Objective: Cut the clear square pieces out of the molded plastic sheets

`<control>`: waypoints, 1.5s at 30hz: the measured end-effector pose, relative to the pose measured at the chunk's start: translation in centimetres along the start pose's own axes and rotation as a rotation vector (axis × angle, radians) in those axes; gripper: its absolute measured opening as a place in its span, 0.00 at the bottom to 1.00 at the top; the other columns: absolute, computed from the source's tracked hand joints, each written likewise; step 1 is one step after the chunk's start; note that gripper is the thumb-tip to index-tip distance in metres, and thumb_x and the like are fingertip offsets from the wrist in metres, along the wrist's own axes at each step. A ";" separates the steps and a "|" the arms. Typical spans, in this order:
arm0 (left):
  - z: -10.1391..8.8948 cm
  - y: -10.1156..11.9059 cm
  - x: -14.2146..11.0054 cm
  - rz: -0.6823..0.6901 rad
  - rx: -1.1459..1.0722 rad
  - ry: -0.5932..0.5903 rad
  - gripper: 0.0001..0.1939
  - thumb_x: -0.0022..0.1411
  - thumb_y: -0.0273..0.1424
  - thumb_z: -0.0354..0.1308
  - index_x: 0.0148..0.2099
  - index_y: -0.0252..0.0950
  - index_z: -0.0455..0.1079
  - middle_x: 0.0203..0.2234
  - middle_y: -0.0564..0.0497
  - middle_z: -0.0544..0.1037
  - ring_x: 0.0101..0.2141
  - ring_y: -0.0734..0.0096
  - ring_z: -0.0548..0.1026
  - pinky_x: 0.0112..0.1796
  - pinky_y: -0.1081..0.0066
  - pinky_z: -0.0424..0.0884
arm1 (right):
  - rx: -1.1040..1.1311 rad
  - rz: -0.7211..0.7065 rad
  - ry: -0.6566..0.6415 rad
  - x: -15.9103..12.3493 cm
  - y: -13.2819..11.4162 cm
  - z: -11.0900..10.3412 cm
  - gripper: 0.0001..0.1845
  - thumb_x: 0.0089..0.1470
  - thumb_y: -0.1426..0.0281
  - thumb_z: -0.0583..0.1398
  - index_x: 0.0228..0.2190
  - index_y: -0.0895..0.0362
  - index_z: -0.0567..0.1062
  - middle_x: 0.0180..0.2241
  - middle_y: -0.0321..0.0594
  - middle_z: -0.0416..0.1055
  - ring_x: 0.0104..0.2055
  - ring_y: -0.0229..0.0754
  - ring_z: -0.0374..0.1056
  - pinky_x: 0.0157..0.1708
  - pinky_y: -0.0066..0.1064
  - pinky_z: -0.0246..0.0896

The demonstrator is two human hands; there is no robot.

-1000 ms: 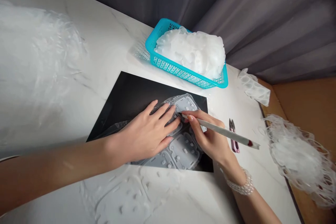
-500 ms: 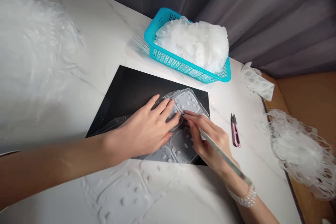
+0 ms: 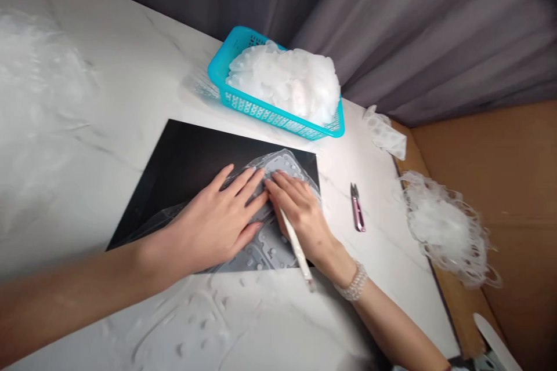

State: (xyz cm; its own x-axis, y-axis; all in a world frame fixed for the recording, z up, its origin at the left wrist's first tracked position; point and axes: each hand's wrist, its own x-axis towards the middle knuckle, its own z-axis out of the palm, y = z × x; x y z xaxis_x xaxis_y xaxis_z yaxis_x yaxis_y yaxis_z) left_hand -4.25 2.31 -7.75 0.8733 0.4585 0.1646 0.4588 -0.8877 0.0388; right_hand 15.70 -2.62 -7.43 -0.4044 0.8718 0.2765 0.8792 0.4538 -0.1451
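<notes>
My left hand (image 3: 213,220) lies flat with its fingers spread on a clear moulded plastic sheet (image 3: 285,165), which rests on a black mat (image 3: 174,168). My right hand (image 3: 300,214) sits just beside the left fingertips, pressing on the same sheet. It holds a slim white-handled craft tool (image 3: 296,249), whose tip is hidden under my fingers. The handle's far end slants down towards me, past the mat's near edge. Both hands cover most of the sheet.
A turquoise basket (image 3: 261,113) heaped with white plastic scraps stands beyond the mat. Pink-handled thread snips (image 3: 357,208) lie to the right, near a tangled pile of plastic offcuts (image 3: 444,226). More moulded plastic (image 3: 191,324) lies on the marble table (image 3: 130,69), whose right edge meets cardboard (image 3: 491,185).
My right hand has moved left, closer to my left hand. The tool has swung from pointing right to pointing towards me. The whole view has shifted left and the left hand stays on the sheet.
</notes>
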 end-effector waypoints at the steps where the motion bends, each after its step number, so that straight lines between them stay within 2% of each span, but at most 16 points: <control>1: 0.1 0.0 0.0 -0.002 -0.007 0.006 0.27 0.71 0.37 0.40 0.64 0.28 0.63 0.64 0.32 0.62 0.63 0.44 0.61 0.60 0.43 0.57 | -0.027 -0.009 -0.028 0.1 0.0 -0.2 0.20 0.66 0.75 0.50 0.56 0.63 0.70 0.56 0.56 0.70 0.61 0.56 0.65 0.56 0.52 0.65; 6: 0.9 -0.2 -0.2 -0.010 -0.021 0.034 0.28 0.70 0.39 0.41 0.63 0.28 0.66 0.63 0.32 0.63 0.63 0.43 0.61 0.60 0.42 0.56 | -0.076 0.019 -0.109 1.2 -1.1 -0.7 0.20 0.65 0.76 0.50 0.55 0.64 0.71 0.55 0.56 0.72 0.58 0.54 0.67 0.53 0.47 0.68; 8: 1.1 -0.2 -0.2 -0.010 -0.019 0.039 0.28 0.70 0.39 0.41 0.64 0.28 0.65 0.63 0.32 0.64 0.63 0.43 0.61 0.60 0.43 0.56 | 0.019 0.052 -0.087 1.5 -1.1 -0.5 0.20 0.65 0.77 0.50 0.55 0.64 0.72 0.53 0.56 0.73 0.57 0.52 0.69 0.53 0.46 0.68; 10: 1.0 -0.2 -0.3 -0.007 -0.018 0.041 0.28 0.70 0.38 0.41 0.66 0.30 0.61 0.64 0.32 0.62 0.64 0.44 0.60 0.60 0.43 0.57 | 0.229 0.177 0.015 1.4 0.1 -0.6 0.19 0.65 0.75 0.50 0.54 0.60 0.73 0.50 0.51 0.75 0.52 0.48 0.72 0.51 0.42 0.71; 13: 0.8 -0.2 -0.3 -0.006 -0.025 0.027 0.28 0.71 0.36 0.41 0.69 0.34 0.57 0.66 0.33 0.58 0.64 0.46 0.59 0.60 0.44 0.57 | 0.632 0.607 0.323 -0.6 4.6 -2.2 0.15 0.64 0.69 0.55 0.48 0.56 0.76 0.44 0.45 0.78 0.41 0.42 0.76 0.43 0.36 0.75; 15: 0.7 -0.1 -0.2 -0.011 -0.032 0.026 0.28 0.71 0.36 0.41 0.69 0.35 0.57 0.66 0.34 0.58 0.64 0.47 0.59 0.60 0.45 0.57 | 0.863 0.888 0.621 -3.2 8.8 -4.5 0.12 0.58 0.68 0.62 0.43 0.56 0.79 0.39 0.42 0.79 0.38 0.38 0.76 0.42 0.28 0.74; 18: 0.5 0.0 -0.2 -0.029 -0.043 0.030 0.28 0.70 0.37 0.42 0.69 0.35 0.57 0.66 0.33 0.58 0.64 0.46 0.59 0.60 0.45 0.56 | 0.919 0.976 0.710 -7.6 13.9 -8.0 0.02 0.53 0.69 0.65 0.30 0.53 0.79 0.21 0.32 0.73 0.23 0.33 0.71 0.32 0.22 0.73; 20: 0.5 0.0 -0.1 -0.034 -0.067 0.037 0.28 0.70 0.37 0.44 0.68 0.34 0.58 0.65 0.33 0.59 0.64 0.45 0.59 0.61 0.43 0.55 | 0.950 0.985 0.755 -9.5 14.8 -9.7 0.02 0.52 0.67 0.65 0.28 0.51 0.78 0.19 0.30 0.72 0.25 0.35 0.74 0.35 0.24 0.75; 23: 0.1 -0.1 0.2 -0.025 -0.175 0.083 0.26 0.68 0.36 0.47 0.65 0.33 0.63 0.62 0.33 0.65 0.63 0.44 0.61 0.62 0.42 0.52 | 1.051 0.996 0.783 -9.4 12.1 -10.8 0.06 0.52 0.66 0.67 0.34 0.52 0.79 0.24 0.32 0.76 0.37 0.39 0.78 0.40 0.25 0.76; 26: -1.1 -0.3 0.7 -0.103 -0.450 0.160 0.21 0.68 0.34 0.47 0.56 0.33 0.73 0.56 0.37 0.72 0.60 0.49 0.65 0.60 0.47 0.59 | 1.293 1.003 0.722 -6.0 6.7 -11.0 0.10 0.52 0.67 0.67 0.38 0.54 0.79 0.27 0.32 0.79 0.38 0.38 0.79 0.39 0.24 0.77; 28: -2.3 -0.5 1.1 -0.248 -0.761 0.174 0.18 0.68 0.36 0.50 0.51 0.35 0.76 0.53 0.41 0.74 0.56 0.52 0.68 0.56 0.51 0.65 | 1.405 0.947 0.597 -3.2 3.3 -11.1 0.08 0.54 0.67 0.66 0.38 0.53 0.80 0.25 0.31 0.78 0.39 0.38 0.79 0.39 0.26 0.77; 30: -3.6 -0.5 1.5 -0.378 -1.198 0.100 0.17 0.66 0.40 0.55 0.51 0.38 0.75 0.52 0.44 0.76 0.54 0.55 0.72 0.54 0.55 0.69 | 1.480 0.879 0.467 -0.8 0.8 -11.2 0.05 0.56 0.67 0.65 0.37 0.51 0.80 0.25 0.31 0.79 0.37 0.39 0.79 0.34 0.25 0.78; 33: -4.8 -0.2 1.8 -0.446 -1.856 -0.038 0.20 0.65 0.39 0.59 0.56 0.38 0.73 0.49 0.45 0.79 0.49 0.61 0.76 0.52 0.60 0.71 | 1.554 0.810 0.330 1.1 -1.1 -11.1 0.05 0.58 0.67 0.63 0.37 0.50 0.80 0.28 0.32 0.80 0.35 0.38 0.79 0.31 0.22 0.77; 35: -5.0 0.0 1.8 -0.503 -2.080 -0.010 0.18 0.64 0.36 0.60 0.54 0.36 0.75 0.44 0.45 0.81 0.44 0.64 0.79 0.50 0.63 0.73 | 1.572 0.794 0.290 1.5 -1.5 -10.9 0.06 0.60 0.66 0.62 0.38 0.49 0.80 0.31 0.32 0.81 0.38 0.38 0.79 0.36 0.24 0.77; 39: -5.2 0.5 1.4 -0.619 -2.170 0.109 0.11 0.62 0.34 0.64 0.46 0.38 0.80 0.35 0.49 0.84 0.37 0.68 0.81 0.42 0.69 0.78 | 1.601 0.783 0.252 1.5 -1.3 -10.8 0.08 0.62 0.68 0.59 0.39 0.50 0.80 0.35 0.32 0.82 0.37 0.35 0.79 0.41 0.23 0.76; 45: -5.7 0.8 1.2 -0.597 -2.176 0.132 0.09 0.61 0.35 0.65 0.45 0.45 0.81 0.34 0.53 0.84 0.35 0.70 0.82 0.38 0.74 0.79 | 1.596 0.748 0.199 1.1 -1.4 -11.5 0.09 0.63 0.68 0.58 0.39 0.50 0.80 0.40 0.33 0.81 0.35 0.34 0.79 0.38 0.22 0.76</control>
State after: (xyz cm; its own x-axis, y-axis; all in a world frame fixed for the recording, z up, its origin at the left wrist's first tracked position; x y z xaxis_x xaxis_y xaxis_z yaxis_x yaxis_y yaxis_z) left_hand -3.79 1.92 -1.92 0.6939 0.6817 -0.2320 -0.3178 0.5790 0.7509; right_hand 16.95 -4.38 3.98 0.0709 0.9786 -0.1933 -0.2827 -0.1661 -0.9447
